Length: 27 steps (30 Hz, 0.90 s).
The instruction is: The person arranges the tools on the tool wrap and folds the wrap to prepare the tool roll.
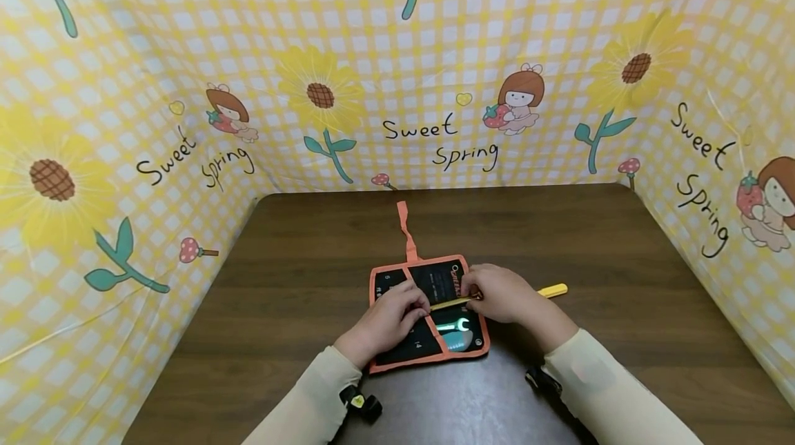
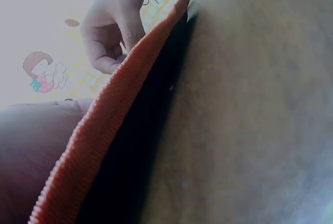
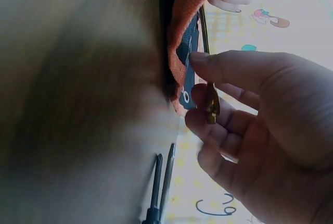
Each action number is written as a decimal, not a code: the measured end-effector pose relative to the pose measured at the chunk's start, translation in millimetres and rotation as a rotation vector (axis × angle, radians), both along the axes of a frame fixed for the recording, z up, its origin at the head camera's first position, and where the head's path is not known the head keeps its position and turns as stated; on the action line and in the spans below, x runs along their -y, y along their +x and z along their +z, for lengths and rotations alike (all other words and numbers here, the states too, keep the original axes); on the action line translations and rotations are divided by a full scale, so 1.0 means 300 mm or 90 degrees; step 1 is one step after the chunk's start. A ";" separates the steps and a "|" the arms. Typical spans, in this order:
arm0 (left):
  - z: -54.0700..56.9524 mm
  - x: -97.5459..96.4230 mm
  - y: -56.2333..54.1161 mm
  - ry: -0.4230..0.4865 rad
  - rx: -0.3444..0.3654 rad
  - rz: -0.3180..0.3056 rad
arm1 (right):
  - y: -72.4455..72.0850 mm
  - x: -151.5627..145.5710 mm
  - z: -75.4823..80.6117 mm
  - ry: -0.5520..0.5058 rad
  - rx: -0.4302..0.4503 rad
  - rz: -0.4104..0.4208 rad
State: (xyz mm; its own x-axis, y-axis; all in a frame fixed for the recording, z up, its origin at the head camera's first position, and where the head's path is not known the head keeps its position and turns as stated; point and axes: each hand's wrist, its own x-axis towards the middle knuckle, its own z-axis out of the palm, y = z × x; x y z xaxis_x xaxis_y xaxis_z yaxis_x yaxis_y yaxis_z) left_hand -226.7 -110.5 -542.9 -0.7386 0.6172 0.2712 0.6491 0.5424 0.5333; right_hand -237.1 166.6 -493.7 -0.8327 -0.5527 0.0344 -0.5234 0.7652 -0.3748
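Note:
A black tool roll [image 1: 397, 355] with orange trim lies open, sizes printed on it. My right hand [image 1: 499, 293] pinches a slim gold-coloured wrench [image 1: 450, 303] near one flared end. That flared wrench end [image 3: 212, 104] shows between thumb and fingers in the right wrist view. The wrench's other end meets the roll's orange middle strip, by my left fingers. My left hand [image 1: 394, 310] rests on the roll, its thumb and fingers pinching at the strip; the exact contact is partly hidden. A silver wrench [image 1: 456, 325] sits below them on the right half of the roll.
A yellow handle [image 1: 553, 290] sticks out past my right wrist. Two dark screwdriver shafts [image 3: 156, 182] lie on the table in the right wrist view. An orange strap [image 1: 406, 228] extends from the roll's far edge. Checked yellow cloth [image 1: 397, 52] encloses the table's back and sides.

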 end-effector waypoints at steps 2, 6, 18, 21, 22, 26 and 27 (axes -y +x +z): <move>0.003 0.000 0.001 -0.001 -0.002 0.001 | 0.004 -0.003 0.002 0.020 -0.019 -0.009; 0.010 0.000 0.005 -0.005 -0.005 0.007 | 0.004 -0.011 0.000 0.017 -0.013 -0.005; 0.024 0.011 0.008 -0.024 -0.014 0.010 | 0.003 -0.034 0.001 -0.028 0.043 0.019; 0.026 0.012 0.008 -0.039 -0.016 0.013 | 0.004 -0.040 0.001 -0.031 0.043 0.024; 0.025 0.011 0.008 -0.044 -0.020 0.012 | 0.005 -0.042 0.001 -0.031 0.042 0.026; 0.025 0.007 0.009 -0.061 -0.040 0.011 | 0.008 -0.047 0.002 -0.031 0.033 0.038; 0.024 0.007 0.009 -0.063 -0.044 0.011 | 0.008 -0.047 0.003 -0.028 0.028 0.043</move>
